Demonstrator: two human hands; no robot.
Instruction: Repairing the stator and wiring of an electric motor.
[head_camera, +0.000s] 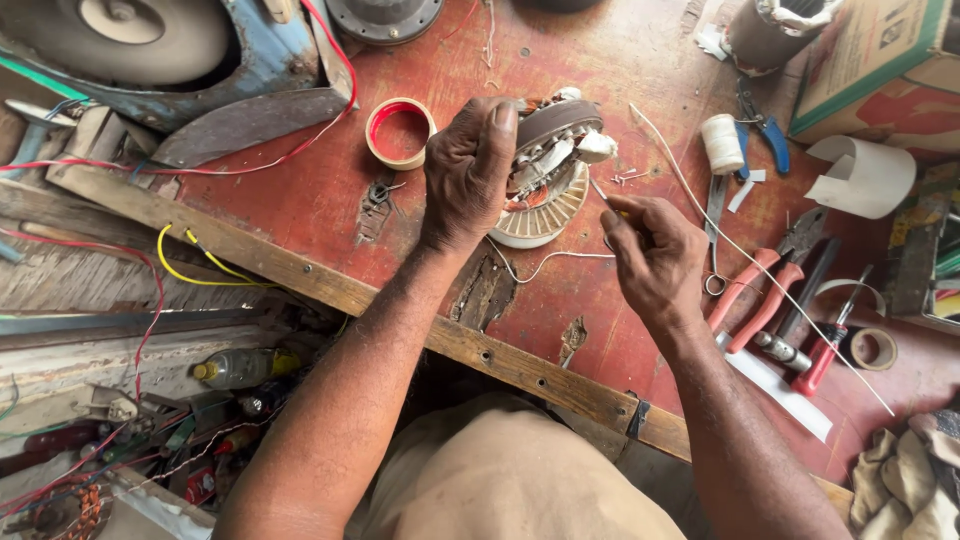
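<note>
On red counter (330, 200) | I log: left hand (468, 170) clamped around motor winding (550, 165) | right hand (655, 255) pinching thin tool (600, 192) | risk: tool slips, nicks winding wire.

Winding work on my red bench

My left hand (468, 170) grips the motor stator (548, 170) tilted on edge; my right hand (655, 262) pinches a thin tool (600, 192) beside it, red-handled pliers (765, 285) nearby.

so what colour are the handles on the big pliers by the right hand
Red, lying on the bench; the pliers show best in the head view.
</note>
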